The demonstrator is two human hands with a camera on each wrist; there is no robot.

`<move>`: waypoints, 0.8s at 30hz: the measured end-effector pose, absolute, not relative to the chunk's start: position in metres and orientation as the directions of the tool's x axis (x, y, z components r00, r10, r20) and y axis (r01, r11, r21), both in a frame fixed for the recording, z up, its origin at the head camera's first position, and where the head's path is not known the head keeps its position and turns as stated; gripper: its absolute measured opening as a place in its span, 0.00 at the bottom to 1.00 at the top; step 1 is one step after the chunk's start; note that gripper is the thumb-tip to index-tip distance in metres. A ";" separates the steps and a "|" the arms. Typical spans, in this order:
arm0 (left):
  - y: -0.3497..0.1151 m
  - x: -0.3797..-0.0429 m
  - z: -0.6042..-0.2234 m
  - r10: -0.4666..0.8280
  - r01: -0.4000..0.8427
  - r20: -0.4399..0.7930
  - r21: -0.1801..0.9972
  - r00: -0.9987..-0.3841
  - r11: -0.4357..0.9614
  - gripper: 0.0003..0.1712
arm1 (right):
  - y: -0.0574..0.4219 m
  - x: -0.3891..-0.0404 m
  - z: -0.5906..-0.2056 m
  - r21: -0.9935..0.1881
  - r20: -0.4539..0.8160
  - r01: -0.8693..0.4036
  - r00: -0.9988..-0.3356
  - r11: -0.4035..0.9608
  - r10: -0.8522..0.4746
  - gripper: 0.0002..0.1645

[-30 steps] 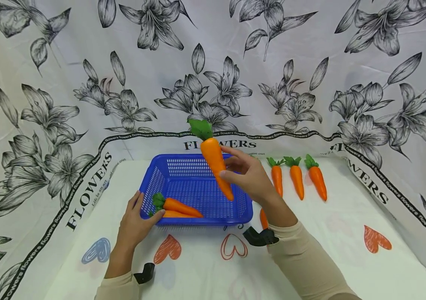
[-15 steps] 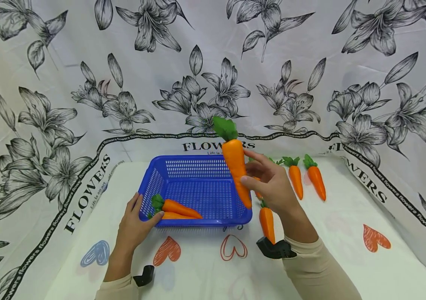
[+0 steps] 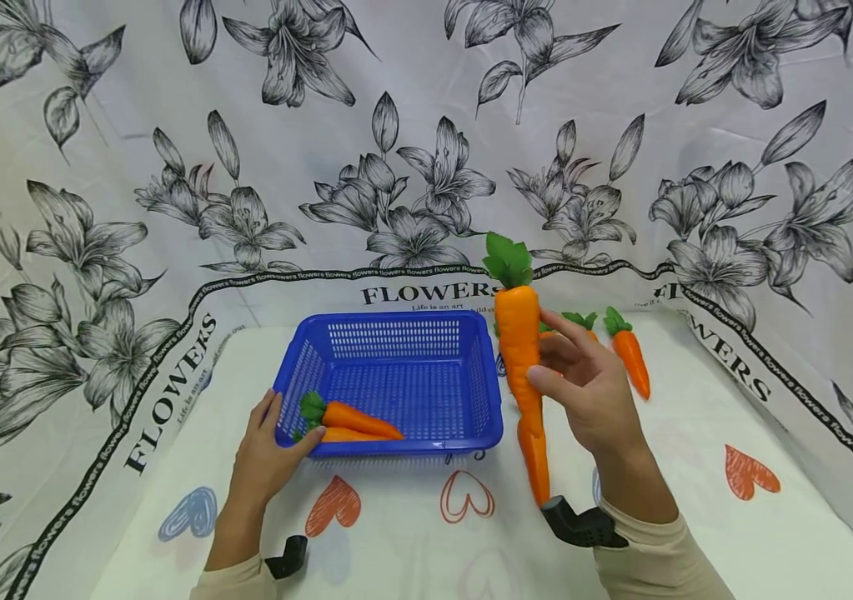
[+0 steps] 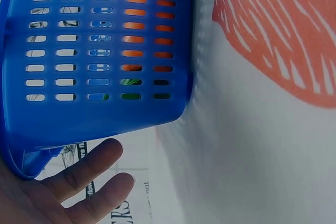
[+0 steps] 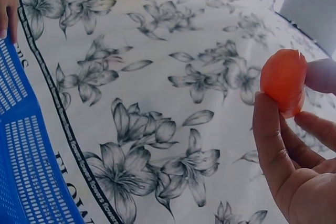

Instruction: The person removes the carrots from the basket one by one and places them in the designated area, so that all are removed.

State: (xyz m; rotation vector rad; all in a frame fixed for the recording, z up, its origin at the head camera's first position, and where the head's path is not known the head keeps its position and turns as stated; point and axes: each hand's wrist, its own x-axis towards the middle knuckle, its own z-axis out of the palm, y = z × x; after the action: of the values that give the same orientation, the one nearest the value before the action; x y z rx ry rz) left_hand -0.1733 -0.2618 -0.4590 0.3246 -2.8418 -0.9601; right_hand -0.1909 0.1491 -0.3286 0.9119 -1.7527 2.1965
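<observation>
My right hand (image 3: 584, 392) holds up an orange carrot (image 3: 519, 325) with green leaves, right of the basket, pinched between thumb and fingers. In the right wrist view that carrot (image 5: 283, 80) appears end-on, its leaves out of sight. My left hand (image 3: 264, 458) grips the near left corner of a blue plastic basket (image 3: 396, 446), thumb over the rim. Seen by the left wrist camera, two of its fingers (image 4: 92, 169) stretch past the outer wall. Two carrots (image 3: 358, 418) lie inside, along the basket's near left side.
Below the held carrot's tip, another carrot (image 3: 534, 462) lies on the white cloth, near the black wrist camera (image 3: 584, 523). Farther back right lies a carrot (image 3: 630, 358), with others partly hidden behind my right hand. A flower-printed cloth (image 3: 426, 167) rises behind the basket.
My right hand has carried the carrot rightward, from above the basket to beyond its right side, and the carrot stands more upright. My left hand has stayed at the basket's corner.
</observation>
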 end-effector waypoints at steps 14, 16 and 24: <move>-0.260 -0.173 -0.461 -0.265 -0.185 0.041 0.615 -0.963 0.767 0.61 | 0.181 -0.183 -0.342 -0.833 0.531 -0.487 -0.837 -0.263 -0.132 0.35; -0.260 -0.173 -0.461 -0.265 -0.187 0.038 0.613 -0.963 0.768 0.61 | 0.184 -0.183 -0.344 -0.824 0.544 -0.501 -0.830 -0.264 -0.124 0.36; -0.260 -0.174 -0.460 -0.263 -0.185 0.037 0.618 -0.964 0.764 0.61 | 0.197 -0.182 -0.353 -0.833 0.532 -0.499 -0.842 -0.240 -0.096 0.36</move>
State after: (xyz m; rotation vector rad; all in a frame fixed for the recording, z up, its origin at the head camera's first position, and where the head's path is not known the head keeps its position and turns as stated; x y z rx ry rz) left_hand -0.1737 -0.2602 -0.4604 0.3617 -2.8356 -0.9744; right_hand -0.1817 0.1965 -0.3535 0.7161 -1.7436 2.1660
